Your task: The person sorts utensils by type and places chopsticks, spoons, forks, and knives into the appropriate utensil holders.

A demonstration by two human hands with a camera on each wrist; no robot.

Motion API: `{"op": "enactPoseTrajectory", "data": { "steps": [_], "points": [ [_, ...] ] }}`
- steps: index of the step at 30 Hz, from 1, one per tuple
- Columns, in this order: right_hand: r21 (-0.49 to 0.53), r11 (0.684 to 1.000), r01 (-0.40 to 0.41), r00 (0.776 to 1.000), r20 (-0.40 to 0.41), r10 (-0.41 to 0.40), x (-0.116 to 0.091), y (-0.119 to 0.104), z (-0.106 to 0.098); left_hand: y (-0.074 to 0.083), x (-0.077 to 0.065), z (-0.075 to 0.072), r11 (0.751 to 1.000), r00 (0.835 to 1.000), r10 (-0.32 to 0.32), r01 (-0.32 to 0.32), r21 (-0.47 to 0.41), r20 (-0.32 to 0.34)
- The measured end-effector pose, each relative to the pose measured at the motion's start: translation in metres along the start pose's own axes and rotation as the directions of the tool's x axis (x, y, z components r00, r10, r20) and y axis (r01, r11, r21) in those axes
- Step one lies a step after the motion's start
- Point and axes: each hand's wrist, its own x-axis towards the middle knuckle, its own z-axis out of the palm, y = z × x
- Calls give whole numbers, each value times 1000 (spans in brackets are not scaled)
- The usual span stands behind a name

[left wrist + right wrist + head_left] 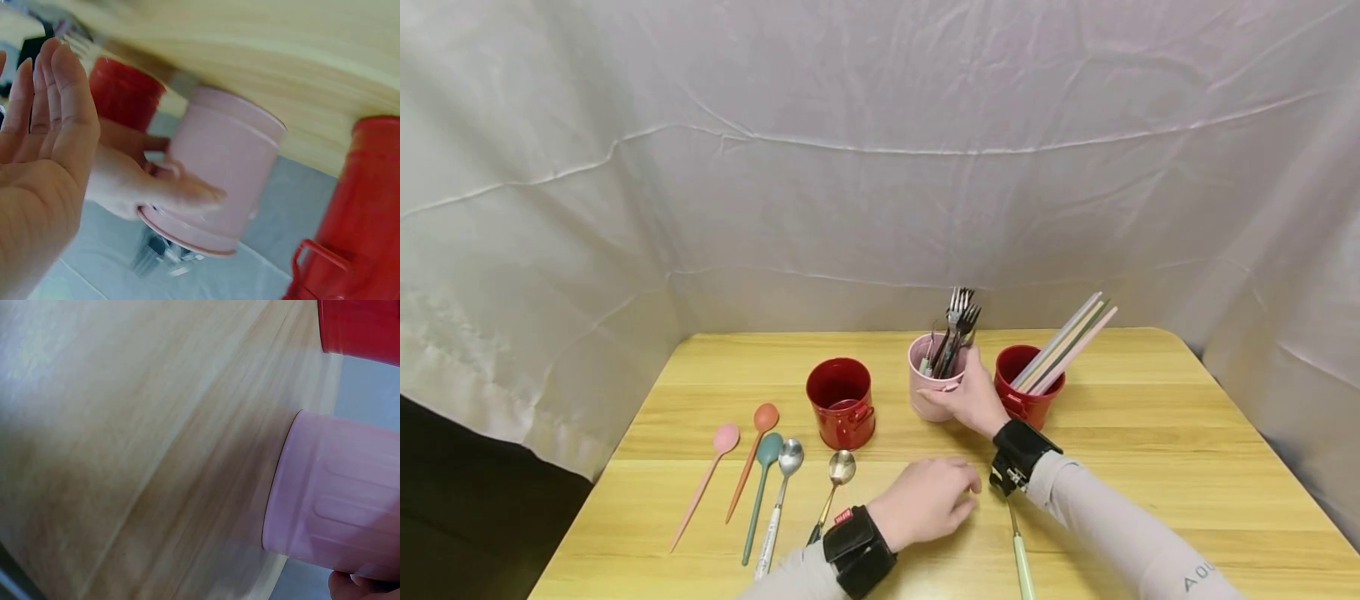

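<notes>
My right hand (pixel 973 398) grips the pink cup (pixel 931 402) near its rim, the thumb lying along the front wall and the fingers round the right side. Several forks (pixel 958 321) stand in that cup, tines up. In the left wrist view the pink cup (pixel 225 156) shows the thumb across its wall. The right wrist view has the cup's wall (pixel 337 494) and only fingertips at the lower edge. My left hand (pixel 928 500) is held above the table in front of the cup, fingers relaxed and holding nothing.
A red cup (pixel 844 427) stands left; another red cup (pixel 1033 408) with several pastel sticks (pixel 1067 346) stands right. At left lie several spoons, including a pink spoon (pixel 706 479) and a gold spoon (pixel 841 468). A green-handled utensil (pixel 1022 562) lies under my right wrist, its head hidden.
</notes>
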Motion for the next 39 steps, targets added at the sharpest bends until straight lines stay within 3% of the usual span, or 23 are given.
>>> {"op": "enactPoseTrajectory", "data": {
  "steps": [7, 13, 21, 26, 35, 39],
  "points": [
    [-4, 1000, -20, 1000, 14, 20, 0, -2, -1, 16, -5, 13, 990, 988, 143, -142, -11, 59],
    [-4, 1000, -24, 1000, 17, 25, 0, -1, -1, 25, -5, 19, 976, 957, 219, -215, -39, 189],
    [15, 1000, -27, 999, 20, 27, 0, 0, -1, 33, -5, 31, 962, 917, 270, -247, -114, 293],
    [28, 1000, -10, 1000, 25, 10, 0, 0, -2, 37, -4, 34, 955, 898, 278, -220, -201, 340],
    [26, 1000, 15, 1000, 19, -15, 0, 0, -2, 41, -2, 37, 951, 895, 302, -260, -165, 328],
    [22, 1000, 12, 1000, 24, -13, 1, 1, -1, 36, -5, 34, 955, 904, 277, -222, -196, 324]
  ]
}}
